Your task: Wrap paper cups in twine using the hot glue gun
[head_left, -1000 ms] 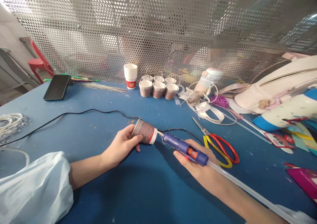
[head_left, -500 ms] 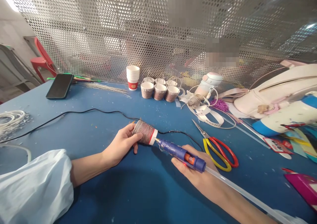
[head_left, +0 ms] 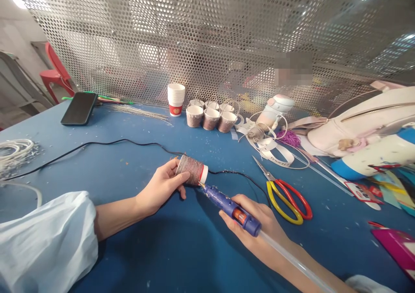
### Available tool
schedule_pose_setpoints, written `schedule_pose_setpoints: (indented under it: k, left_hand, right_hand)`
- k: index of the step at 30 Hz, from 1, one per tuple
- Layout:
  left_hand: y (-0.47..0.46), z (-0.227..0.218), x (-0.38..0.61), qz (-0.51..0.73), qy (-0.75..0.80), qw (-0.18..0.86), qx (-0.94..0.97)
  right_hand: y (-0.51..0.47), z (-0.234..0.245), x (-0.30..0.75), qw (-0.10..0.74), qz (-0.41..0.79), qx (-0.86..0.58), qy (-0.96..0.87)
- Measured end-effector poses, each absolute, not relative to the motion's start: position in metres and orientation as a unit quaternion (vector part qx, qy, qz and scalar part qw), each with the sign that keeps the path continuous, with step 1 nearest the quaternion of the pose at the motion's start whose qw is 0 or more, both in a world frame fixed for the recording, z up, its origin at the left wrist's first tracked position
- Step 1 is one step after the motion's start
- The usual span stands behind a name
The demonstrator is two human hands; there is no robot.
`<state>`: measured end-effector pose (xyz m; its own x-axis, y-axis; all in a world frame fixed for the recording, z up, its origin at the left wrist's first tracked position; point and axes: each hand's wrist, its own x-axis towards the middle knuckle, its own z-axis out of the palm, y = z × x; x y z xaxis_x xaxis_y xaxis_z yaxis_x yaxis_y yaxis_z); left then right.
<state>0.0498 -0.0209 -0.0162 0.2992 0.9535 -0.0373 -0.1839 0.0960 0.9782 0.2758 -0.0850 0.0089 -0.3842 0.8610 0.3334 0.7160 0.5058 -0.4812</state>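
My left hand (head_left: 164, 184) is closed around a small paper cup (head_left: 192, 170) lying on its side, its rim end towards the left hand's palm side. Greyish-pink cord covers most of the cup, with a red band and a white end showing at the right. In my right hand (head_left: 256, 221) is a purple hot glue gun (head_left: 223, 202), its nozzle at the cup's lower edge by the red band. A long translucent glue stick (head_left: 295, 262) sticks out of the gun's back. The fingers under the gun are partly hidden.
Scissors (head_left: 287, 198) lie right of the glue gun. A black cable (head_left: 106, 141) crosses the table behind the cup. Several cord-wrapped cups (head_left: 211, 119), a paper cup stack (head_left: 176, 99) and a phone (head_left: 79, 108) stand or lie farther back. A pale bag (head_left: 363, 124) is at right.
The glue gun's nozzle has shifted left and slightly down along the cup, from its white end to near the red band. My right hand has moved left with it.
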Motion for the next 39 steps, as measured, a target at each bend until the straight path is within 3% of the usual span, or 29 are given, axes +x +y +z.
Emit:
schedule_pose_setpoints:
  k: [8,14,31,39]
  left_hand:
    - [-0.021,-0.019,0.048,0.452,0.384,0.639,0.490]
    - [-0.021,-0.018,0.049,0.461,0.380,0.636,0.489]
    - [-0.021,-0.019,0.047,0.457,0.377,0.615,0.520]
    - [-0.021,-0.018,0.048,0.454,0.378,0.618,0.519]
  right_hand:
    - [-0.085,0.007,0.276,0.250,0.123,-0.469,-0.838]
    - [-0.083,0.008,0.279,0.287,0.138,-0.505,-0.802]
    - [-0.086,0.018,0.275,0.218,0.188,-0.528,-0.799]
    - [-0.085,0.013,0.278,0.273,0.159,-0.541,-0.779]
